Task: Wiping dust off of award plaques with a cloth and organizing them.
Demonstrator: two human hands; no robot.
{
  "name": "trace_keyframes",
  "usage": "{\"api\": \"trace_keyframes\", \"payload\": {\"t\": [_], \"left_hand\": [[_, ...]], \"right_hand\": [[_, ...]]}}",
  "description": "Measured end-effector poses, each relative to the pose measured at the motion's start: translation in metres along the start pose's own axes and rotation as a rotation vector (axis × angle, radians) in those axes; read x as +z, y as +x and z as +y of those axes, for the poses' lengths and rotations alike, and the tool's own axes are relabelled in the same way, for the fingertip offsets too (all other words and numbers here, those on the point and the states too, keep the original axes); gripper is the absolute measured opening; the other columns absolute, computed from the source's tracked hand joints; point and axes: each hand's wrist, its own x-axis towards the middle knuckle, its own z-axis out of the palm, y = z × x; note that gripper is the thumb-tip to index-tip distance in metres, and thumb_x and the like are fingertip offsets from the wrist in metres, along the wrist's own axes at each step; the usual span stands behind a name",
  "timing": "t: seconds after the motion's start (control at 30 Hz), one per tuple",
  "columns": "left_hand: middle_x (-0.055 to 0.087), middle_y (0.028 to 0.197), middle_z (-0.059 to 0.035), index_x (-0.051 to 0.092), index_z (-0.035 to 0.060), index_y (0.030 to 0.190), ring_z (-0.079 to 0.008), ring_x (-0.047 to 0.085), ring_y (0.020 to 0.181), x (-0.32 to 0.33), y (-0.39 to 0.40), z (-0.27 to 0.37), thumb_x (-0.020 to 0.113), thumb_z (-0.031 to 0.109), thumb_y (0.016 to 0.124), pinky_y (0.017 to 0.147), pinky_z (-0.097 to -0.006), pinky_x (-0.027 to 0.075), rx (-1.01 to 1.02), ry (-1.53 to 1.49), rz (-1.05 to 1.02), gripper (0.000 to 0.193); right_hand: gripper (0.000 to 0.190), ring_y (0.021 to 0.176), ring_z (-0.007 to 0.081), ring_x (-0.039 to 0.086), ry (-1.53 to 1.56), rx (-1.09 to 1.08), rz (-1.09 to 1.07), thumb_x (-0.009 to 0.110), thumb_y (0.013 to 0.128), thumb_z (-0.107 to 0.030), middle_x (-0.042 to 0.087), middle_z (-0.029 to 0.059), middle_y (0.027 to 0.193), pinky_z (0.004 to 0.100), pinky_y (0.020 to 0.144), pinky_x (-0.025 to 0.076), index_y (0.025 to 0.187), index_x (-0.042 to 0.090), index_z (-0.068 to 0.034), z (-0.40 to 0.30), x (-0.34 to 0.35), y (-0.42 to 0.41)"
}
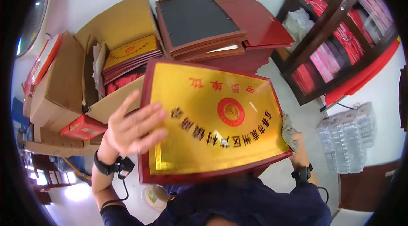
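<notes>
A gold-faced plaque (197,104) with a dark red wooden border is held up in front of my chest. Its face bears red and black writing, upside down to me, around a round red emblem (230,112). My left hand (137,127) is spread, fingers apart and slightly blurred, over the plaque's left edge; whether it touches the surface I cannot tell. At the right edge, my right hand (298,149) grips a grey cloth (288,132) against the border. Its fingers are partly hidden by the cloth and plaque.
An open cardboard box (118,95) holds several similar plaques (132,50). Behind are stacked brown frames (197,18) and a dark red table (255,18). A glass-doored cabinet (328,34) stands right, above clear plastic containers (346,140). A bucket (155,196) sits on the floor.
</notes>
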Motion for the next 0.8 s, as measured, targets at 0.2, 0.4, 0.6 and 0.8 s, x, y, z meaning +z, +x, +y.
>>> {"api": "trace_keyframes", "payload": {"t": [0.2, 0.4, 0.6, 0.8], "left_hand": [[0.052, 0.127, -0.0183, 0.057, 0.0033, 0.120, -0.0356, 0.050, 0.118, 0.073, 0.072, -0.033, 0.053, -0.005, 0.080, 0.100, -0.0473, 0.037, -0.395, -0.028, 0.387, 0.041], [0.066, 0.100, -0.0149, 0.056, 0.0030, 0.121, -0.0265, 0.065, 0.094, 0.102, 0.026, -0.030, 0.054, -0.014, 0.078, 0.080, -0.0300, 0.053, -0.605, -0.309, 0.398, 0.046], [0.068, 0.093, -0.0151, 0.057, -0.0031, 0.114, -0.0211, 0.068, 0.087, 0.120, -0.056, -0.007, 0.057, -0.011, 0.079, 0.076, -0.0268, 0.054, -1.105, -0.513, 0.384, 0.036], [0.068, 0.090, -0.0158, 0.059, -0.0068, 0.104, -0.0198, 0.068, 0.087, 0.130, -0.114, 0.018, 0.056, -0.011, 0.079, 0.073, -0.0255, 0.054, -1.350, -0.504, 0.205, 0.025]], "right_hand": [[0.041, 0.123, 0.0225, 0.040, -0.838, -0.749, 0.227, 0.053, 0.087, -0.007, 0.041, 0.0149, 0.134, 0.0344, 0.104, 0.031, 0.125, 0.041, 0.001, 0.026, -0.060, -0.004], [0.052, 0.120, 0.0259, 0.044, -0.926, -0.771, 0.595, 0.058, 0.076, 0.009, 0.045, 0.0163, 0.127, 0.0353, 0.103, 0.031, 0.124, 0.039, 0.001, -0.028, -0.039, 0.079], [0.053, 0.114, 0.0270, 0.048, -0.983, -1.070, 0.397, 0.048, 0.061, 0.017, 0.053, 0.0135, 0.113, 0.0339, 0.103, 0.031, 0.112, 0.051, 0.003, -0.081, -0.085, 0.250], [0.050, 0.102, 0.0175, 0.051, -1.139, -1.045, 0.402, 0.049, 0.066, 0.017, 0.055, 0.0083, 0.106, 0.0280, 0.095, 0.038, 0.113, 0.054, 0.003, -0.097, -0.091, 0.383]]}}
